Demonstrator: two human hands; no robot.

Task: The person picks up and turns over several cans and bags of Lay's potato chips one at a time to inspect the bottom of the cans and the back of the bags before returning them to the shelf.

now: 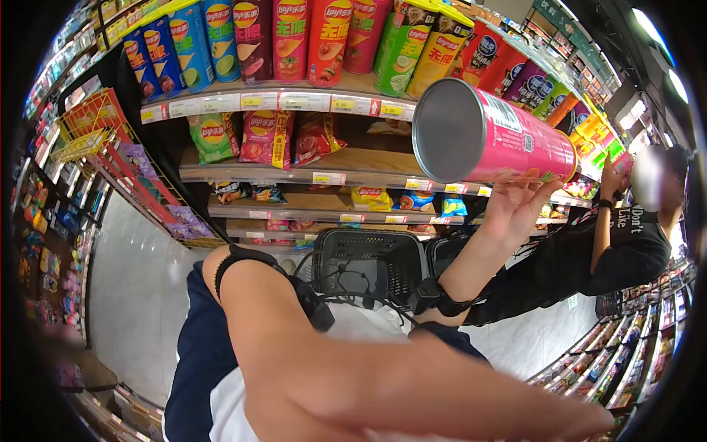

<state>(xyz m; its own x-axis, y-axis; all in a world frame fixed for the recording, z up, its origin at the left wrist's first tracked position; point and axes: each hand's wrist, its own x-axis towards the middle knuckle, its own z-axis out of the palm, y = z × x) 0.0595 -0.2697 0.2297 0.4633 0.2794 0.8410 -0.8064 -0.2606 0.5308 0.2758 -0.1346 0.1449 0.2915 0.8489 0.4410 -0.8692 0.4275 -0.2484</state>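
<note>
My right hand (513,210) is raised in front of the shelf and closed around the far part of a pink chip canister (519,140), gripping it from below. The canister lies tilted, its round metal base facing me and a barcode on its upper side. Close to the camera, my left hand (412,387) stretches across the lower view towards the right. It is blurred, so its separate fingers do not show, and nothing can be seen in it. Beneath my arms stands a black shopping basket (320,269) with dark cables in front of it.
Upright Lay's canisters (290,40) line the top shelf. Chip bags (265,138) lie on the shelves below. A yellow wire rack (92,121) stands at the left. A person in a black shirt (626,239) is close on the right, with another shelf behind.
</note>
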